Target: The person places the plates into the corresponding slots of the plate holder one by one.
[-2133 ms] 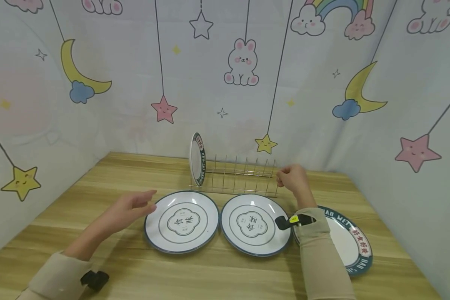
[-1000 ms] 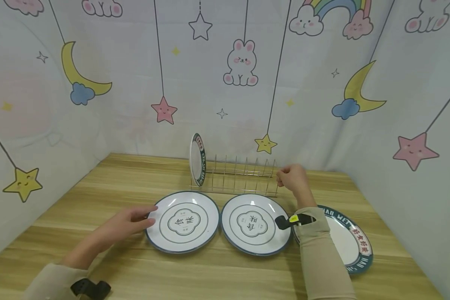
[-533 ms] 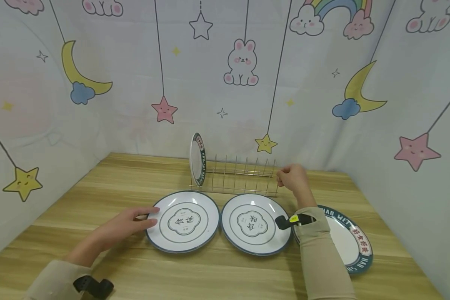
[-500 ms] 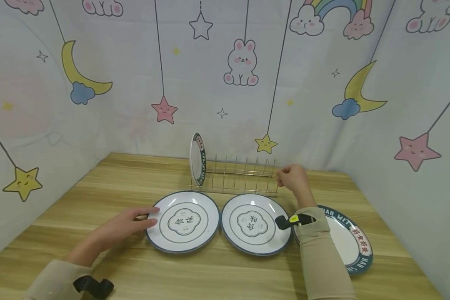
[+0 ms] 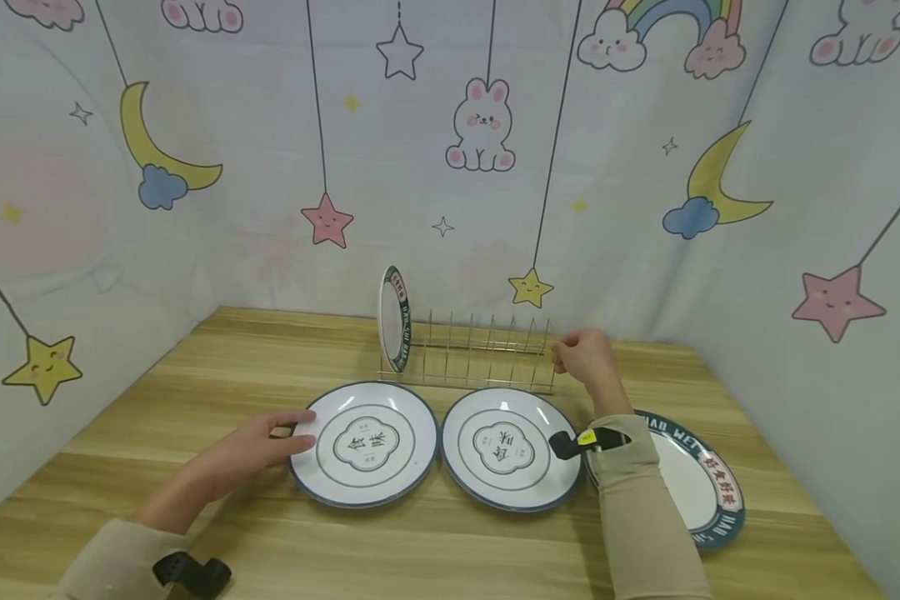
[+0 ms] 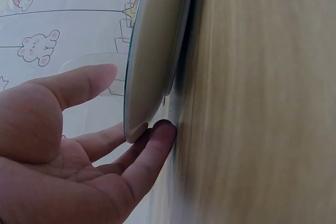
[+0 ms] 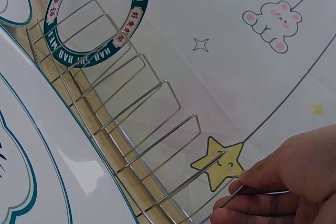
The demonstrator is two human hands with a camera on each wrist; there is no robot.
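Note:
My left hand (image 5: 251, 454) is at the left rim of a white plate (image 5: 367, 479) with a blue edge. In the left wrist view, the thumb (image 6: 97, 81) stands apart from the plate's upper side, while other fingers lie curved under its raised rim. With thumb and fingers, my right hand (image 5: 588, 362) pinches the right end of a wire dish rack (image 5: 468, 382); the right wrist view shows the rack's end wire between them. A green-rimmed plate (image 5: 395, 321) stands upright in the rack's leftmost part.
A second blue-edged plate (image 5: 513, 492) lies beside the first, just in front of the rack. Farther right, a green-rimmed plate (image 5: 682, 475) lies partly under my right forearm. All rest on a wood-grain table (image 5: 390, 554), before a patterned cloth (image 5: 270, 108).
Over the last two seconds my left hand has come down from above the left plate's rim to the rim itself. My right hand stays at the rack's end.

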